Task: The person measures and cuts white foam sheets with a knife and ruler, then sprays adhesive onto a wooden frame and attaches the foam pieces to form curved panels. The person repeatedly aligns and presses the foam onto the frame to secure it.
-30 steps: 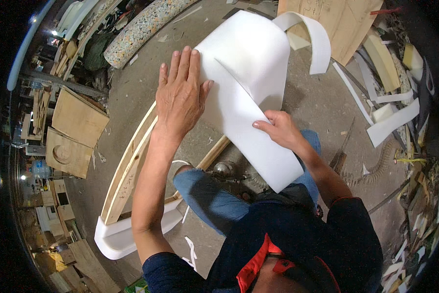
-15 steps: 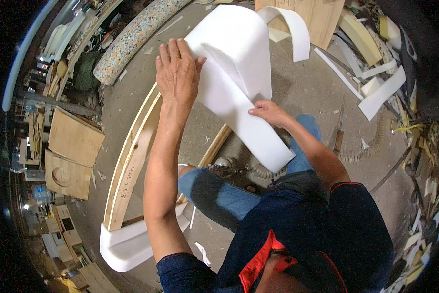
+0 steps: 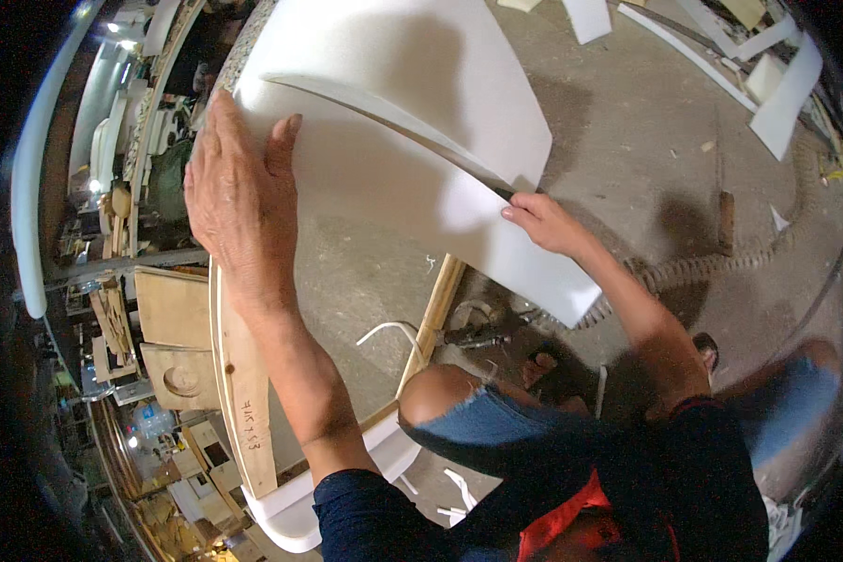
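A wide white foam sheet covers the far end of a curved wooden frame. Part of it splits off as a long flap angling toward my right. My left hand lies against the foam's left edge, fingers extended and thumb apart. Between the thumb and fingers of my right hand, the flap's upper edge is pinched. A gap shows between the flap and the taller foam piece behind it. White foam also wraps the frame's near end, partly hidden by my left arm.
On the floor right of the frame lie a coiled air hose and a dark tool, with a slim wooden-handled tool beyond. Foam offcuts are scattered at the far right. Plywood pieces stand at the left.
My view has come closer and the foam looks larger. My left hand has shifted along the foam's left edge, its thumb spread wider. My right hand keeps its pinch on the flap.
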A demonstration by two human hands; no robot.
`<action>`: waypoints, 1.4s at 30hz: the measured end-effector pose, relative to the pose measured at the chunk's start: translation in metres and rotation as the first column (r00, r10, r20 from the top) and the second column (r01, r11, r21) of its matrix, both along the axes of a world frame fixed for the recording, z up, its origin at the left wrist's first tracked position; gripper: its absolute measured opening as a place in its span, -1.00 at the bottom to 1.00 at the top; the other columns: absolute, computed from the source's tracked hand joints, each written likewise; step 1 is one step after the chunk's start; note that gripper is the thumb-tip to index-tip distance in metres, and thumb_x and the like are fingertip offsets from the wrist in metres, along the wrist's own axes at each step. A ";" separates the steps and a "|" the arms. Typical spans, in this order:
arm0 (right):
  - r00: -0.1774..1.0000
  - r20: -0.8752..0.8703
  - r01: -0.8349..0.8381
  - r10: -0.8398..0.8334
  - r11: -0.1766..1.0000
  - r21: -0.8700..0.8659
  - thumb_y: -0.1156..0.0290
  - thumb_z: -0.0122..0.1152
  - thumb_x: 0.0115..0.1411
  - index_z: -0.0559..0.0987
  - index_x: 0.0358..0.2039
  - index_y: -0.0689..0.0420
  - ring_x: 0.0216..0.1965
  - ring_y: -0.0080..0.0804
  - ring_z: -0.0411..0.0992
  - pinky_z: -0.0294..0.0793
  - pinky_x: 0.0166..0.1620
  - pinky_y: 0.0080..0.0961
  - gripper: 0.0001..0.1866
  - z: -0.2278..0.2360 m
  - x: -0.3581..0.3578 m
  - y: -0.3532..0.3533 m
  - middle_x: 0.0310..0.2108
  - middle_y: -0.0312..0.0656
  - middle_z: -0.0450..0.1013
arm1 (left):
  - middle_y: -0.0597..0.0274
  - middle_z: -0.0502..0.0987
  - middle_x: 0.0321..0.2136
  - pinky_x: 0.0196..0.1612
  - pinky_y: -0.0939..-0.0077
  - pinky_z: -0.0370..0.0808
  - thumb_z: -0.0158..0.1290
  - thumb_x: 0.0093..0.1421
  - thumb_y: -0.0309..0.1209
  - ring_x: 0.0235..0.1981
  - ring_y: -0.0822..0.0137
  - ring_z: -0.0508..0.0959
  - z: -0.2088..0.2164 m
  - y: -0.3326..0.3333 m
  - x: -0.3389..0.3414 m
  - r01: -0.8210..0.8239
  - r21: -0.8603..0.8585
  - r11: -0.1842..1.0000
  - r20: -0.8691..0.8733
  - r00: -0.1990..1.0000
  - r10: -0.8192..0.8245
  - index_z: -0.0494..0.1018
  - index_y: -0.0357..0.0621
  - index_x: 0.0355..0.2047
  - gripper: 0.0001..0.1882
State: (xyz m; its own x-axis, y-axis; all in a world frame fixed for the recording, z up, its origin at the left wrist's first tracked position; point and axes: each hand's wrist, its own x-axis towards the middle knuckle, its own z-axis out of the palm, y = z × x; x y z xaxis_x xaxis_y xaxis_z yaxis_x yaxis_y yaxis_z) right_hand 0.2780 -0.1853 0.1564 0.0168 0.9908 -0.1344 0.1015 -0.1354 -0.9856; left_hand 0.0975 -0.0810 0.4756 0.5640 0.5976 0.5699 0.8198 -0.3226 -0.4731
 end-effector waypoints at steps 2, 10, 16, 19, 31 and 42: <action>0.995 0.008 0.097 -0.098 0.990 0.102 0.16 0.19 0.32 0.49 -0.47 0.28 -0.56 -0.46 0.28 0.31 -0.46 -0.34 -0.59 -0.002 -0.009 -0.007 -0.66 -0.16 0.34 | -0.05 0.56 0.05 0.20 0.07 0.39 0.03 0.32 0.03 0.12 0.02 0.53 -0.002 0.002 -0.001 -0.026 0.065 0.998 -0.048 0.998 0.029 0.42 -0.22 0.16 -0.39; 0.940 0.002 0.330 -0.341 0.911 0.249 0.14 0.30 0.25 0.49 -0.50 0.27 -0.64 -0.19 0.36 0.35 -0.49 -0.24 -0.58 -0.018 -0.018 -0.014 -0.65 0.00 0.41 | 0.19 0.65 -0.10 0.11 0.12 0.45 -0.06 0.34 0.13 0.01 0.10 0.60 -0.010 0.011 -0.006 -0.021 0.268 0.963 -0.141 0.988 0.061 0.51 -0.06 0.09 -0.42; 0.935 0.097 0.318 -0.342 0.926 0.206 0.07 0.32 0.22 0.52 -0.49 0.26 -0.54 0.08 0.49 0.41 -0.43 -0.12 -0.55 -0.019 -0.022 0.004 -0.60 0.08 0.48 | 0.20 0.65 -0.08 0.19 -0.14 0.34 -0.04 0.31 0.18 0.08 0.06 0.55 -0.022 0.019 -0.009 -0.034 0.459 0.888 -0.203 0.969 0.142 0.51 0.01 0.10 -0.40; 0.932 0.095 0.327 -0.351 0.923 0.204 0.09 0.32 0.23 0.53 -0.49 0.26 -0.58 -0.02 0.42 0.40 -0.44 -0.15 -0.56 -0.020 -0.025 0.009 -0.63 0.07 0.44 | 0.24 0.63 -0.01 0.33 -0.22 0.12 -0.06 0.33 0.17 0.18 0.00 0.48 -0.031 0.020 -0.009 0.015 0.544 0.839 -0.241 0.960 0.139 0.51 0.05 0.12 -0.42; 0.897 0.134 0.399 -0.420 0.903 0.163 0.04 0.36 0.19 0.54 -0.58 0.27 -0.70 -0.25 0.31 0.36 -0.51 -0.21 -0.50 -0.023 -0.030 0.019 -0.72 -0.01 0.39 | 0.23 0.04 0.46 0.41 -0.17 -0.58 -0.18 0.38 0.13 0.50 0.05 -0.13 -0.094 -0.020 -0.007 -0.293 0.329 0.898 -0.469 0.774 0.425 0.18 -0.03 0.39 -0.28; 0.914 0.181 0.382 -0.363 0.920 -0.084 -0.13 0.39 0.09 0.61 -0.54 0.27 -0.46 -0.03 0.57 0.51 -0.35 -0.08 -0.41 0.000 -0.025 0.020 -0.57 0.04 0.54 | 0.35 0.03 0.46 0.39 -0.21 -0.58 -0.14 0.36 0.11 0.49 0.06 -0.10 -0.112 -0.021 -0.013 -0.181 0.160 0.970 -0.522 0.819 0.238 0.15 0.10 0.42 -0.29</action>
